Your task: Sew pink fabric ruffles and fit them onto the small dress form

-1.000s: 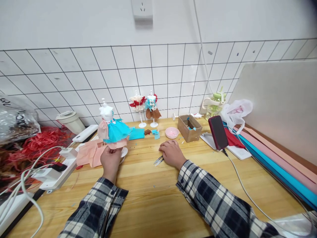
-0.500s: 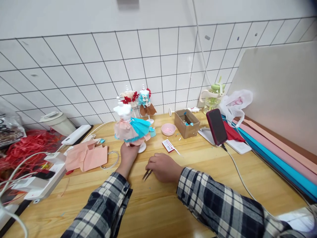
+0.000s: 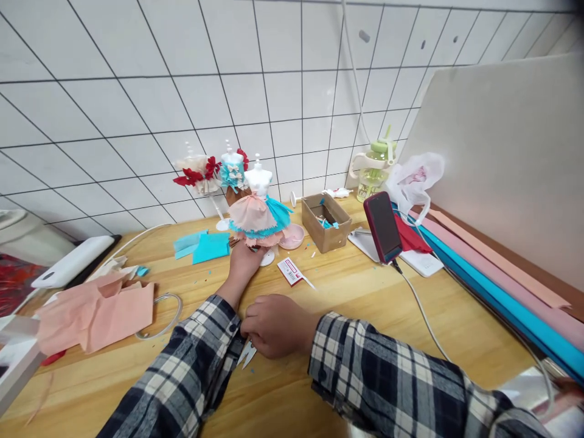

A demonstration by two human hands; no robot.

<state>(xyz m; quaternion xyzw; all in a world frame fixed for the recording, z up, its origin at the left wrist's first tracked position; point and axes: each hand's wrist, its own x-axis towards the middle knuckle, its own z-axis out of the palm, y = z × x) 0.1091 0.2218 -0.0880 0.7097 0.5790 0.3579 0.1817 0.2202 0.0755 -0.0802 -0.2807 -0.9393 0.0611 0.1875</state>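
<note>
My left hand [image 3: 245,264] is closed around the lower part of a small white dress form [image 3: 259,181], under its skirt. The form wears a layered crepe-paper skirt [image 3: 255,217] in pale pink and bright blue; its round white base [image 3: 267,258] shows beside my fingers. Closed and lower on the table, my right hand [image 3: 277,323] holds small metal snips [image 3: 246,354], blades pointing toward me and slightly apart. The grip on their handles is hidden. Behind my left hand stand two other dressed forms, one with red flowers [image 3: 197,173], one with a blue top [image 3: 232,173].
Blue paper pieces [image 3: 210,248] and pink crepe paper [image 3: 114,313] lie to the left. A pink bowl [image 3: 292,238], cardboard box [image 3: 327,237], blade packet [image 3: 292,271] and propped phone [image 3: 384,228] stand or lie ahead and right. Paper rolls [image 3: 497,286] line the right side.
The view has tilted down and turned. My left hand has moved the dress form right, past the other two forms, uncovering blue paper. My right hand with the snips is drawn nearer my left sleeve.
</note>
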